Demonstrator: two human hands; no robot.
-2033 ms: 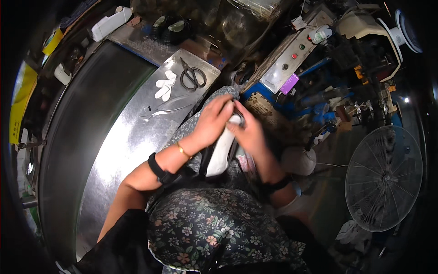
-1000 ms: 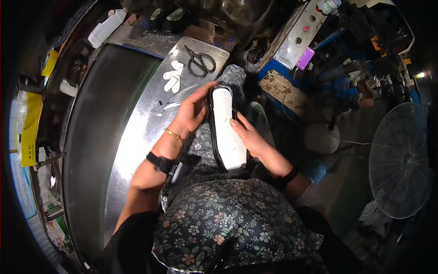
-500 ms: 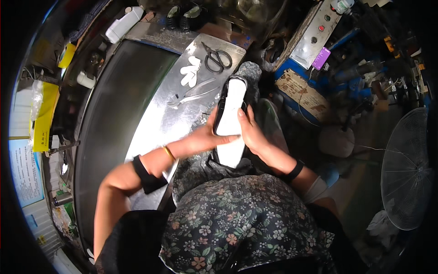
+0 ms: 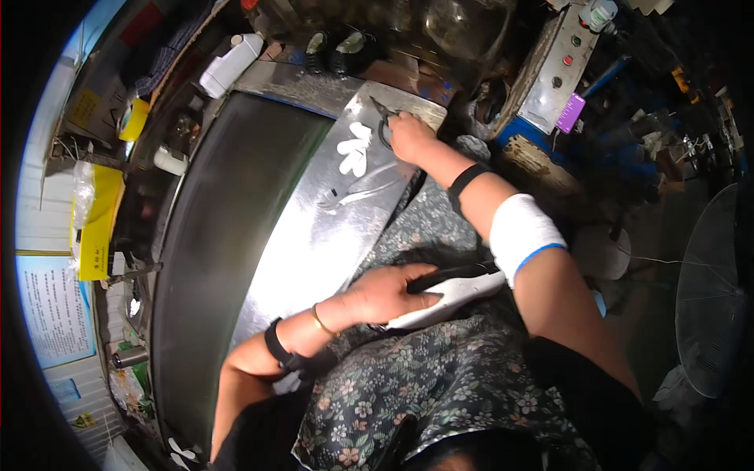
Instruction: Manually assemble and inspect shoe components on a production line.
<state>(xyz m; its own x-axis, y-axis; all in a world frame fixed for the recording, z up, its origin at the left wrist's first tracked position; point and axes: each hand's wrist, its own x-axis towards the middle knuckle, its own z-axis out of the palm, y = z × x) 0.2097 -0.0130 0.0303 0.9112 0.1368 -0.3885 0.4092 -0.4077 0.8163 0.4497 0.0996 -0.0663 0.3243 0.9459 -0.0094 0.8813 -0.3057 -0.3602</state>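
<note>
The right hand [image 4: 410, 137], nearer, curls over black metal scissors [image 4: 383, 114], grip unclear, blades pointing up-left; the left hand [image 4: 385, 297] clasps 1 long white-soled black shoe [image 4: 462, 293] crosswise.

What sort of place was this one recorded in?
Probably a small factory or workshop, perhaps for shoes: a long dark strip resembling a conveyor belt runs beside the metal table, a panel carries push buttons, and the left hand holds what looks like a shoe.
</note>
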